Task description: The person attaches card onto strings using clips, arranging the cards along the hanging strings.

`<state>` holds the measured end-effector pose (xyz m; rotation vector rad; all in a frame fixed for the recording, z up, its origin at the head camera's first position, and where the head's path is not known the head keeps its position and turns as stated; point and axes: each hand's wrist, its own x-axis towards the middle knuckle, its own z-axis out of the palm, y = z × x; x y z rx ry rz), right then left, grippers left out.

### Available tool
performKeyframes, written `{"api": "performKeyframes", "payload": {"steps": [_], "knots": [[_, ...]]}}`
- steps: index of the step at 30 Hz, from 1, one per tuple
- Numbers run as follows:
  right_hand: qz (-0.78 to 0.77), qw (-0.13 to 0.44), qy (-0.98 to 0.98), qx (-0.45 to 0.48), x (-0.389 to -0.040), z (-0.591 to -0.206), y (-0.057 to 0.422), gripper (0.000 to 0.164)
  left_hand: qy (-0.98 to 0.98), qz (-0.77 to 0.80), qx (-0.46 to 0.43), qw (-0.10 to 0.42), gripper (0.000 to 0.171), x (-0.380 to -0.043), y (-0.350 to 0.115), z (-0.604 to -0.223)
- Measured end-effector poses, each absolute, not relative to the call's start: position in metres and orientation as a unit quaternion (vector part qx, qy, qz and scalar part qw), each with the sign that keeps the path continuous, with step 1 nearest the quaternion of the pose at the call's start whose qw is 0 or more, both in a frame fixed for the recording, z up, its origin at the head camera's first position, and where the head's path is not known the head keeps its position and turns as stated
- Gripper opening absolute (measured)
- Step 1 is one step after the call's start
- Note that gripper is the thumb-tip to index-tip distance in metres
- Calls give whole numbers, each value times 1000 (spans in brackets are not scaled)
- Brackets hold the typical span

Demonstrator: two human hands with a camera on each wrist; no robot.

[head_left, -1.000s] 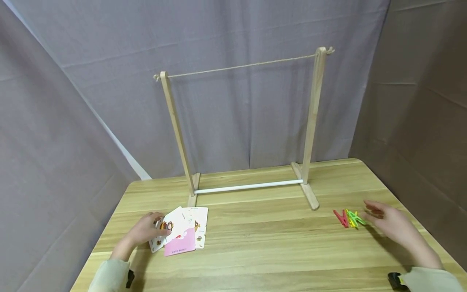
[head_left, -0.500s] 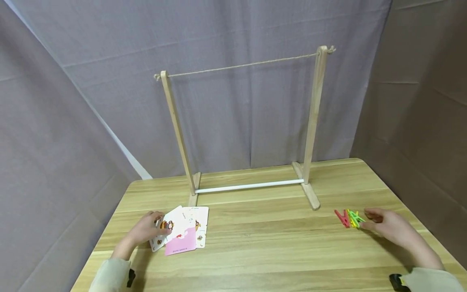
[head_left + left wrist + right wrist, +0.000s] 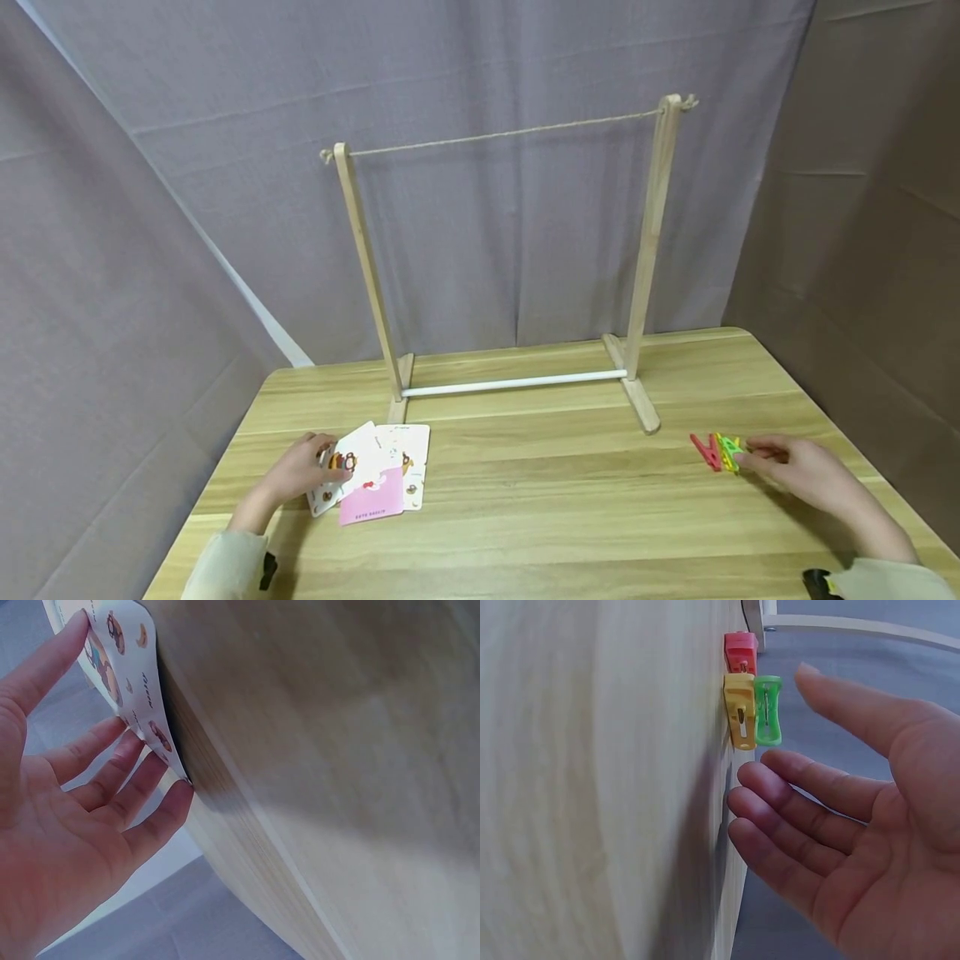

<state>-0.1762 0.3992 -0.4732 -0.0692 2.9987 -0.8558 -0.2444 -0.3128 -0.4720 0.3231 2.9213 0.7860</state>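
Observation:
My left hand [image 3: 292,471] rests at the left edge of several overlapping picture cards, its fingers and thumb spread. In the left wrist view, the thumb and fingertips touch a white card [image 3: 135,675] with small printed figures. A pink card [image 3: 372,502] lies at the front of the pile, and another white card [image 3: 417,467] on its right side. Over on the right, my right hand [image 3: 810,475] hovers beside red [image 3: 705,452], yellow [image 3: 726,460] and green clothespins [image 3: 731,448]. The right wrist view shows a gap between its loosely bent fingers and the green clothespin [image 3: 768,712].
A wooden stand [image 3: 648,242] rises at the back of the table, with a string [image 3: 502,135] tied between its two posts. A white rod [image 3: 517,383] joins the posts near the bottom. Grey curtains [image 3: 487,250] hang behind the table [image 3: 525,517].
My right hand has moved slightly toward me and closer to the clothespins, its thumb now overlapping the green one in the head view. My left hand stays at the cards.

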Motion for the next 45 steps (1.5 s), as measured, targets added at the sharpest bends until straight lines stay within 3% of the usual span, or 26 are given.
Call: {"api": "performKeyframes", "payload": {"steps": [19,30,45], "knots": [[-263,13,965,-6,-178,-474,390,69,959,262,95,51,72,-246,-315,-473],[-260,-2,966,-15,-178,-475,392,60,954,284,86,45,67,-247,-314,-473],[-265,-4,964,-18,-178,-477,395,57,943,310,117,1,67,-247,-316,-471]]}}
